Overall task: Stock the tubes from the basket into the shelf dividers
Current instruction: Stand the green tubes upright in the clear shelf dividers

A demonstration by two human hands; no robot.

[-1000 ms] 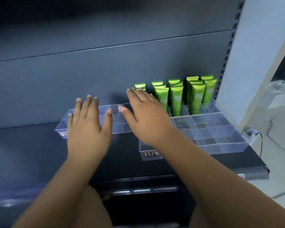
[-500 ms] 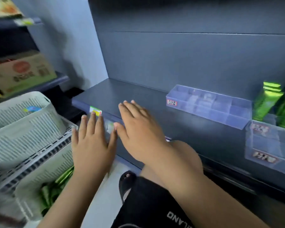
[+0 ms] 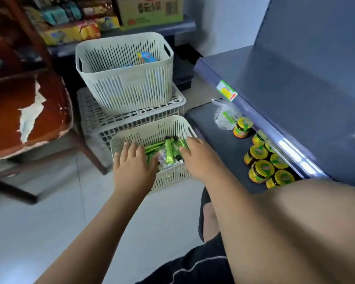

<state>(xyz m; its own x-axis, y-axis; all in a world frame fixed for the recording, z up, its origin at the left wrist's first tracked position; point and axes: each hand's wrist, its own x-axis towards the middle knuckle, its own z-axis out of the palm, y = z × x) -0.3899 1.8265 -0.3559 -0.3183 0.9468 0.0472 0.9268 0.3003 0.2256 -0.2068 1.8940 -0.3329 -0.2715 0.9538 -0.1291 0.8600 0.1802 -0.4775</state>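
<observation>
A pale slatted basket stands on the floor and holds several green tubes with black caps. My left hand hovers over the basket's left side, fingers straight and spread, holding nothing. My right hand reaches over the basket's right rim, fingers extended above the tubes, empty too. Whether either hand touches a tube cannot be told. The shelf dividers are out of view.
A second pale basket sits on a white crate behind. To the right, a dark lower shelf carries yellow-lidded jars and a plastic bag. A worn brown chair stands left. My knee fills the lower right.
My view has swung left and down from the shelf dividers to the basket on the floor. Both empty hands have travelled with it and now hang over the tubes.
</observation>
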